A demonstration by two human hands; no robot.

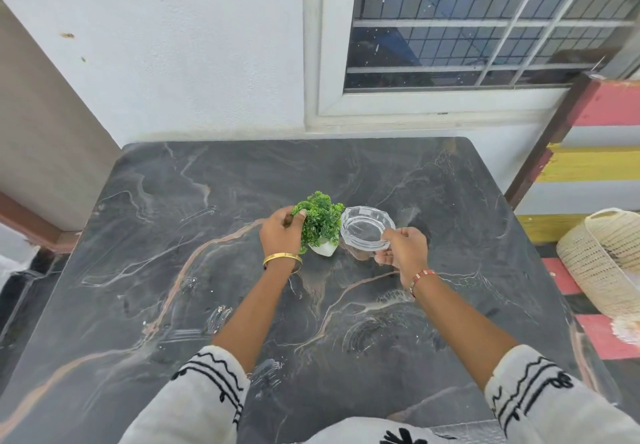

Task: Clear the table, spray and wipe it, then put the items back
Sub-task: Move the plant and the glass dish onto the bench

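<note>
A dark table [207, 270] with wavy marble lines stands against a white wall, under a window with bars. To the right of it, off the table, is a woven basket [602, 260] by some striped steps.

Two things are in the middle of the table, well away from every edge. One is a little green plant [320, 223] in a white pot. The other is a clear glass dish [365, 227], just beside the plant on its right, almost touching its leaves.

The left hand [282, 230] is curled round the left side of the plant, with the thumb up in the leaves. The right hand [403, 247] pinches the near rim of the glass dish, thumb on top and fingers under. I cannot tell if the dish sits flat on the table or is a bit lifted.

The table looks streaky, so I think it may be wet. I cannot say if the things are coming off or going back.

To do this well, hold the plant low, by its pot, not by the soft leaves, so it stays upright. The dish is slippery and only held at its edge, so keep it level and move it slowly. Keep the two apart so they don't bump.
</note>
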